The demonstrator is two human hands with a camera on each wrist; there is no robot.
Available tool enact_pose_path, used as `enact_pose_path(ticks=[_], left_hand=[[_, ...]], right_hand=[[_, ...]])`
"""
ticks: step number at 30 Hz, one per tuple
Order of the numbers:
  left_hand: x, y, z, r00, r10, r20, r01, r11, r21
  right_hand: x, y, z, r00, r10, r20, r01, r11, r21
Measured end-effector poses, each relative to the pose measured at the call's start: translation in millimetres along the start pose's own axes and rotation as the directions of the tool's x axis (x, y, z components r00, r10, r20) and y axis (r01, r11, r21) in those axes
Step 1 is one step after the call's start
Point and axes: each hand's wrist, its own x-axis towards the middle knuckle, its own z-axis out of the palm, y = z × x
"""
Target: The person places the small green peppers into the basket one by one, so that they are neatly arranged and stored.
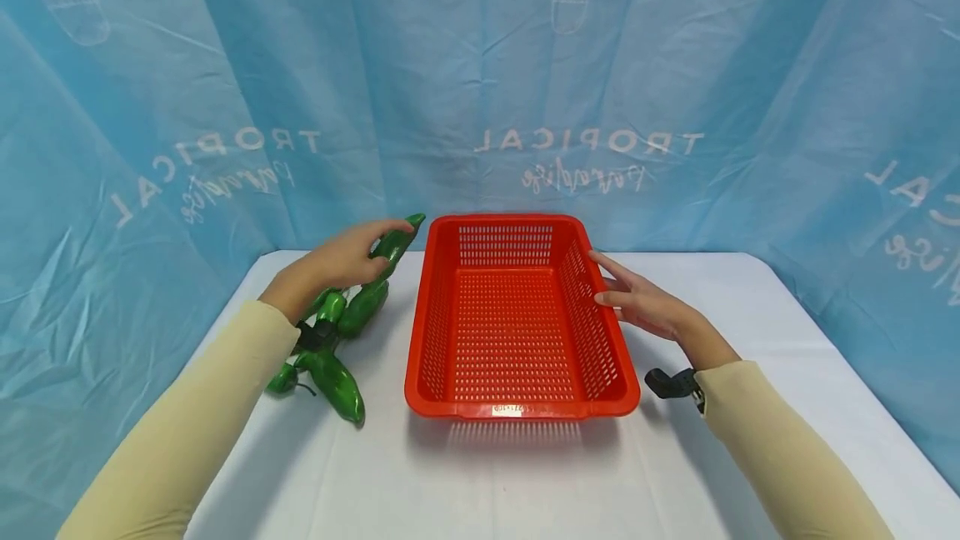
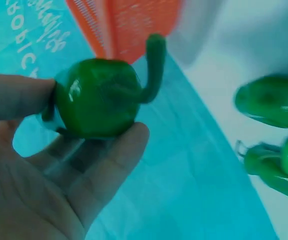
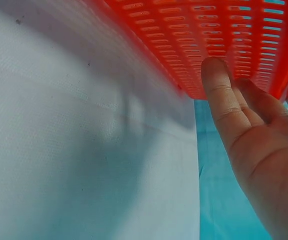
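A long green pepper point(image 1: 396, 247) is held in my left hand point(image 1: 347, 257), its far tip pointing toward the basket. In the left wrist view, thumb and fingers curl round its glossy body, and the curved stem point(image 2: 156, 67) sticks out toward the camera. On the right, my right hand point(image 1: 647, 300) touches the side of a red plastic basket point(image 1: 522, 410). Two of its digits lie at the rim; the right wrist view shows other fingers point(image 3: 224, 105) fairly straight along the slotted outer wall. No contents show inside the basket.
Several green peppers point(image 1: 335, 383) lie on the white table point(image 1: 375, 482) below my left forearm, partly hidden by it. One pepper point(image 1: 363, 309) lies just under the left hand. Blue printed curtain point(image 1: 480, 90) hangs behind and along both sides.
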Motion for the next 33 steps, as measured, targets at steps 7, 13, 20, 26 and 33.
enact_pose_path(ticks=[7, 13, 20, 26, 33], left_hand=[[29.8, 26.5, -5.6, 0.999, 0.014, 0.051, -0.01, 0.996, -0.085], [51.9, 47.4, 2.8, 0.988, 0.097, 0.119, -0.08, 0.987, -0.139], [72.0, 74.1, 19.6, 0.981, 0.133, 0.144, -0.087, 0.954, -0.288], [83.5, 82.2, 40.4, 0.958, 0.174, 0.227, -0.088, 0.934, -0.345], [88.6, 86.8, 52.3, 0.944, 0.194, 0.267, -0.136, 0.966, -0.222]], right_hand=[[-1.5, 0.9, -2.3, 1.0, -0.007, 0.009, 0.007, 0.999, 0.031], [-1.4, 0.3, -2.2, 1.0, -0.014, 0.02, 0.013, 0.999, 0.032], [-3.4, -0.7, -4.9, 1.0, -0.016, 0.017, 0.016, 1.0, 0.017], [-7.8, 1.1, -6.7, 0.999, -0.006, 0.033, 0.005, 1.0, 0.019], [-2.8, 0.6, -3.2, 0.999, -0.002, 0.034, 0.002, 1.0, 0.016]])
